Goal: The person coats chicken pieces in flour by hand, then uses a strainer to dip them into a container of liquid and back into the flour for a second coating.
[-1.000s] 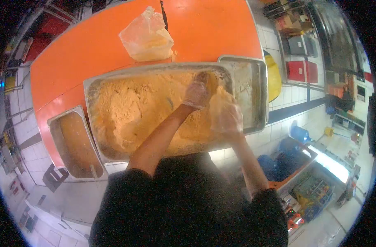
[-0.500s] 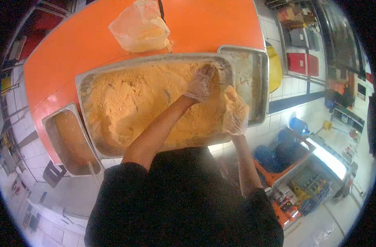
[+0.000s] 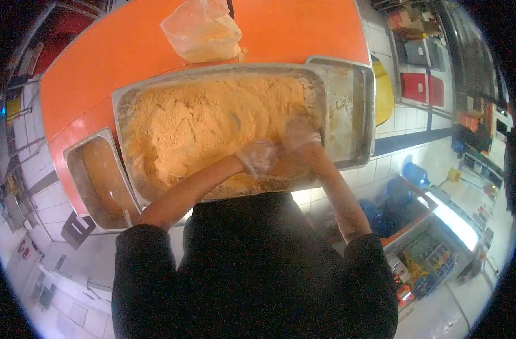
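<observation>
A large metal tray [image 3: 125,164] holds a thick layer of orange-tan powder [image 3: 184,124]. My left hand [image 3: 260,158], in a clear plastic glove, is low over the powder near the tray's front side, right of the middle. Close beside it, my right hand [image 3: 300,135], also gloved, is at the tray's right part. Both hands are smeared by motion, so their fingers and anything in them cannot be made out. A clear plastic bag [image 3: 204,34] with some powder in it lies behind the tray on the orange table [image 3: 88,73].
An empty-looking metal tray [image 3: 348,113] adjoins the large tray's right side. At the left stands a smaller metal pan [image 3: 102,178] with brownish contents. Farther right are a yellow object [image 3: 384,96], a red box [image 3: 422,88] and a blue bottle [image 3: 415,174].
My left hand has moved down and left from the tray's upper right. My right hand has moved left, in over the powder beside it. The whole view has shifted slightly.
</observation>
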